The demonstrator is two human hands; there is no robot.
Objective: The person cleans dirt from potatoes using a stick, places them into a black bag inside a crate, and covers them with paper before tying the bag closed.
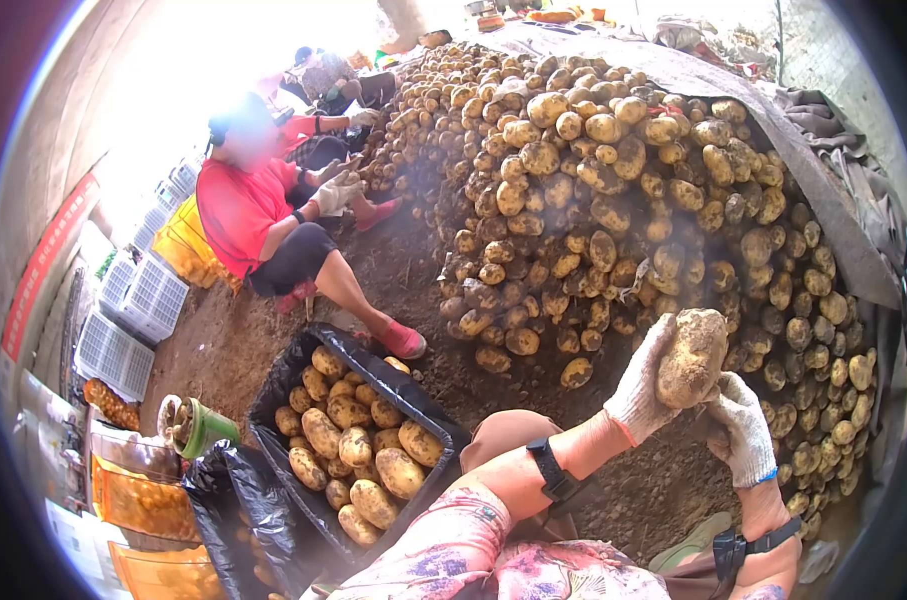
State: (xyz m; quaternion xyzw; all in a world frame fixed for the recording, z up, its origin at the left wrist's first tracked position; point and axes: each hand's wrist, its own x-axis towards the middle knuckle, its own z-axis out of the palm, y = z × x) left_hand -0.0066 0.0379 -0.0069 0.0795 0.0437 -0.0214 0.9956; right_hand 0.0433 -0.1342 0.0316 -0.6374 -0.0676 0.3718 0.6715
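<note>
Head camera view shows the left grip, in a pale knitted glove, closed around one large potato. The right grip, also gloved, is at the lower right edge of this potato; its fingers bend there, but I cannot tell whether they press on it or only touch it.

For doing this step well, I think the left grip should carry the weight, because it has the wider contact. The right grip may then give light support from below, and could turn the potato slowly. Dry soil covers the skin, so the surface is possibly slippery under the knitted glove; a firm but not hard hold seems best, to avoid a drop or a bruise. It is also wise to keep the fingertips from covering the skin.

Concerning position, the potato sits to the right of the left grip's palm, and above and to the left of the right grip. It is held up, with its broad soiled face toward the camera.

Farther out, the big potato pile spreads ahead and to the right. On the left stands a crate with black lining, holding many potatoes. Beyond it sits a person in a red shirt.
</note>
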